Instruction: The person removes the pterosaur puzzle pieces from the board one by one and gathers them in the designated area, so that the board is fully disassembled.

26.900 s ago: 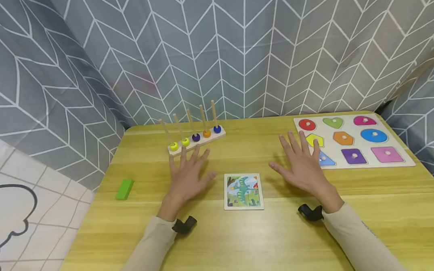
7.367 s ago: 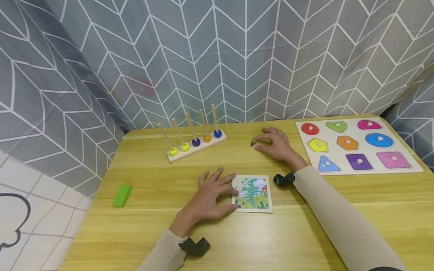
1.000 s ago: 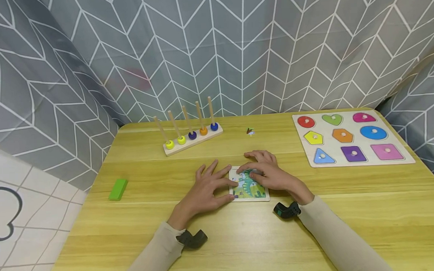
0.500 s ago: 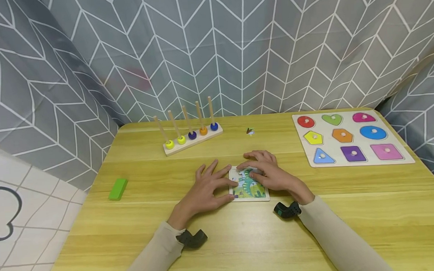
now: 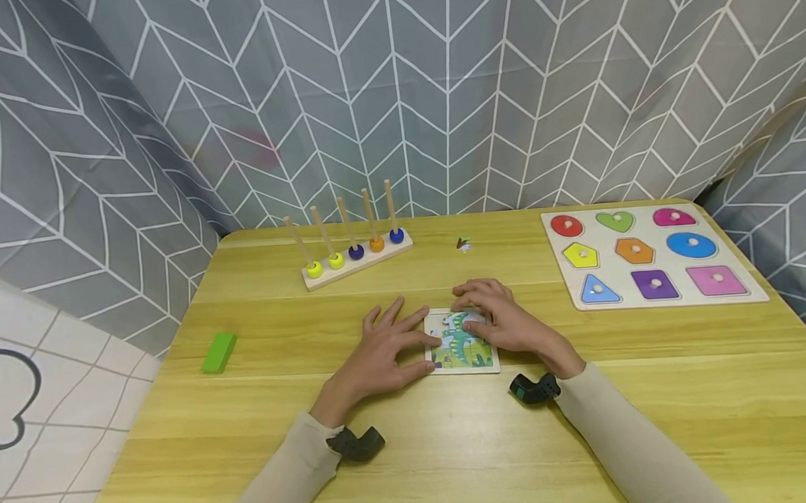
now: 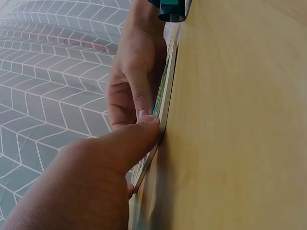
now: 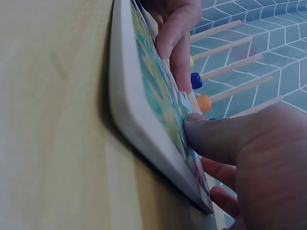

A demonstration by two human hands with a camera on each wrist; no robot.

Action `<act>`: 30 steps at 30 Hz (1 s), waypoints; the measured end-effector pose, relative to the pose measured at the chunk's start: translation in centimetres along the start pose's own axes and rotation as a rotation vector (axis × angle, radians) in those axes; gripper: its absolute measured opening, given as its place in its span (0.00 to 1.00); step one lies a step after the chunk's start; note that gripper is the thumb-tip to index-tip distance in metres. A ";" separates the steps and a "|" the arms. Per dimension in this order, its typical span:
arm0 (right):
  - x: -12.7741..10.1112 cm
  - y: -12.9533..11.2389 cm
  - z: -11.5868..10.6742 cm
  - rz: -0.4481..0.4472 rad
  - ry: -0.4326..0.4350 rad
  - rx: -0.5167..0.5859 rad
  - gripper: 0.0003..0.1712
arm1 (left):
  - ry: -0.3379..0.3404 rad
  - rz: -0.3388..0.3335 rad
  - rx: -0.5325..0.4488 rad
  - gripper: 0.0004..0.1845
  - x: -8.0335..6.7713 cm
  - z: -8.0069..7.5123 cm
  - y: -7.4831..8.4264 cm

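Green and blue print covers the small jigsaw tray, which lies flat on the yellow wooden surface near its middle, close to the person. The left hand rests at the tray's left edge, fingers spread and fairly straight; the left wrist view shows its thumb pressed against the tray's rim. The right hand lies over the tray's far right part, fingers bent down onto the picture; the right wrist view shows a fingertip pressing on the printed face. The two hands sit close together on either side of the tray, nothing lifted.

Far left stands a wooden peg rack with five coloured beads at the base of its pegs. A single small puzzle piece lies far of the tray, well apart from it. At the far right lies a shape-sorting board, and a green block lies near the left edge.
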State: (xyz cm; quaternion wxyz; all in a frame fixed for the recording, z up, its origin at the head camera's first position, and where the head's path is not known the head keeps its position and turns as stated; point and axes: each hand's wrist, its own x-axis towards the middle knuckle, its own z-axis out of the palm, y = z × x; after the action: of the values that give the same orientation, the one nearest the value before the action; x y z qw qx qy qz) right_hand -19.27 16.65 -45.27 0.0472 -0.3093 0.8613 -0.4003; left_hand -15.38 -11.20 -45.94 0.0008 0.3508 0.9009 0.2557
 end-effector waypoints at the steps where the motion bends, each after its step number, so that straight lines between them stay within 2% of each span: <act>1: 0.0 0.0 0.0 0.001 0.005 0.003 0.14 | 0.001 0.002 0.000 0.19 0.0 0.0 0.0; 6: 0.0 0.0 -0.1 0.035 0.006 0.024 0.12 | 0.003 0.005 -0.004 0.18 0.0 0.0 0.0; 11: 0.0 0.1 -0.4 0.058 -0.005 0.028 0.15 | 0.000 0.005 -0.001 0.19 0.0 0.0 0.0; 30: 0.0 -0.2 -0.6 0.037 -0.022 0.013 0.17 | -0.005 -0.002 0.010 0.19 0.1 0.1 -0.2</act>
State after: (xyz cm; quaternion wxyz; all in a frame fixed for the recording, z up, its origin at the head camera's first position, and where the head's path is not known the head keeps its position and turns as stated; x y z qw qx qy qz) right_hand -19.36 16.94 -44.67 0.0662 -0.2973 0.8637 -0.4015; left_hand -15.53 -11.21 -46.05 0.0014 0.3504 0.9026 0.2501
